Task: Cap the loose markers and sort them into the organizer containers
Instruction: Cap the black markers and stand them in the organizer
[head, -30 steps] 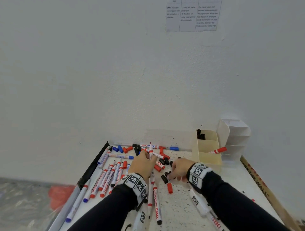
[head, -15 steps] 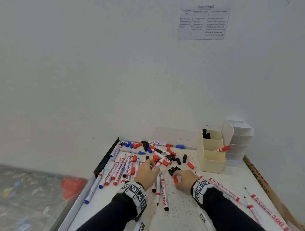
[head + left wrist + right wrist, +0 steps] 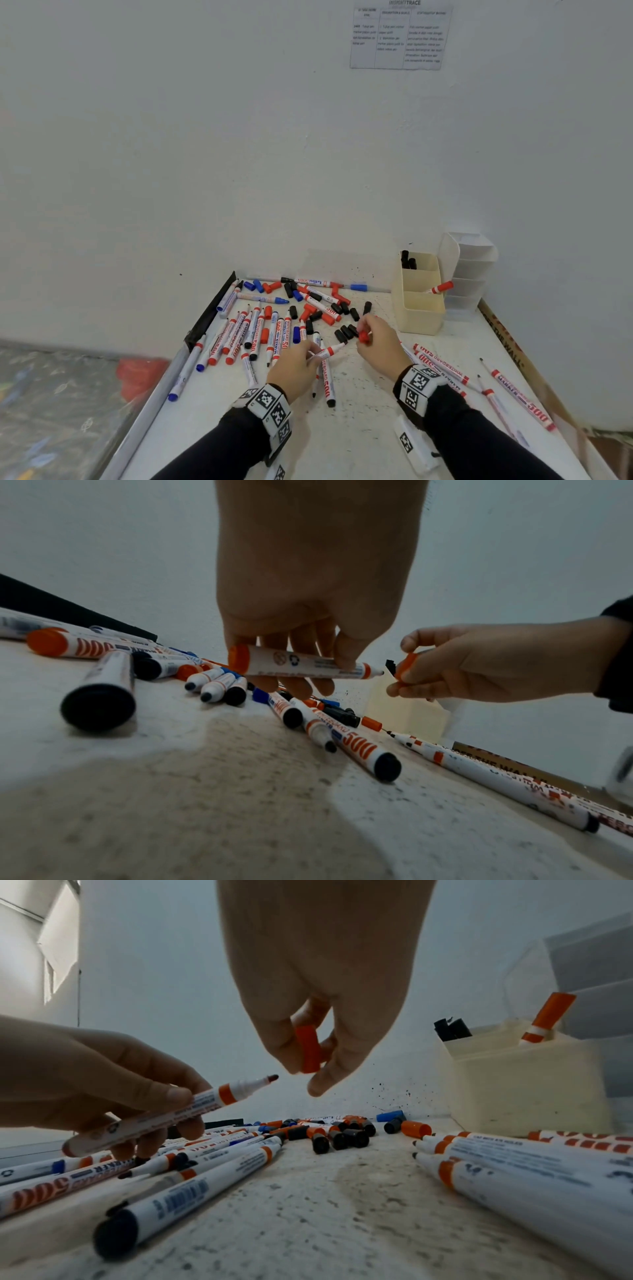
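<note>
Head view: left hand (image 3: 297, 367) has lifted an uncapped red marker (image 3: 329, 352) off the tabletop (image 3: 359, 428), gripping its barrel; right hand (image 3: 376, 342) now pinches a red cap (image 3: 364, 337) just beside the tip. Capping appears imminent; cream organizer (image 3: 423, 310) stands near the tabletop's far right corner.

both arms wear long dark sleeves (image 3: 479, 442) that reach to the wrists, snug and plain, with no print. each wrist carries a boxy white band: the left band (image 3: 270, 407) and the right band (image 3: 419, 385) bear square black-and-white coded tags on their faces, several per band, set on neighbouring sides. the left hand (image 3: 294, 368) and right hand (image 3: 380, 342) are bare, without gloves or rings. in the left wrist view a dark cuff (image 3: 616, 653) ends just at the right wrist.
</note>
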The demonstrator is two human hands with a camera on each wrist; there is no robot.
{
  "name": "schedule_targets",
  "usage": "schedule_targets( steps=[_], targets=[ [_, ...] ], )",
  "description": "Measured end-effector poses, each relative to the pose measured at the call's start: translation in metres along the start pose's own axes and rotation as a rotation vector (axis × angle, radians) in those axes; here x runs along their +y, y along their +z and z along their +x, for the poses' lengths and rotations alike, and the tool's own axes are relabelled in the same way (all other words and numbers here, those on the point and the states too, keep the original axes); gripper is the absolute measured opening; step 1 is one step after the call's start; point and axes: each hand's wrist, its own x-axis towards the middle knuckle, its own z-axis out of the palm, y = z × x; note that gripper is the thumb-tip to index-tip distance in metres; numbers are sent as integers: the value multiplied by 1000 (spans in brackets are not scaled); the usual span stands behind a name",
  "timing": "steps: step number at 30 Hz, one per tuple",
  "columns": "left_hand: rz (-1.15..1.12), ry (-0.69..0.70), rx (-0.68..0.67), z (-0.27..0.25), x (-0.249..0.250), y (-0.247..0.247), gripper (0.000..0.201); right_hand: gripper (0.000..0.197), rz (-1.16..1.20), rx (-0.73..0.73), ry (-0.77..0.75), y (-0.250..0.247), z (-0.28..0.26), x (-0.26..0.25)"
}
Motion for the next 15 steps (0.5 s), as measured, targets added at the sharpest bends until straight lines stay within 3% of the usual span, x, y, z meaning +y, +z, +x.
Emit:
schedule_targets(
  steps=[12, 15],
  targets=[
    [-44, 67, -87, -10, 5, 7, 21, 22, 196, -79, 10, 5, -24, 9],
    [-87, 130, -57, -13, 5, 5, 22, 12, 187, -116, 44, 1, -28, 6]
  ],
)
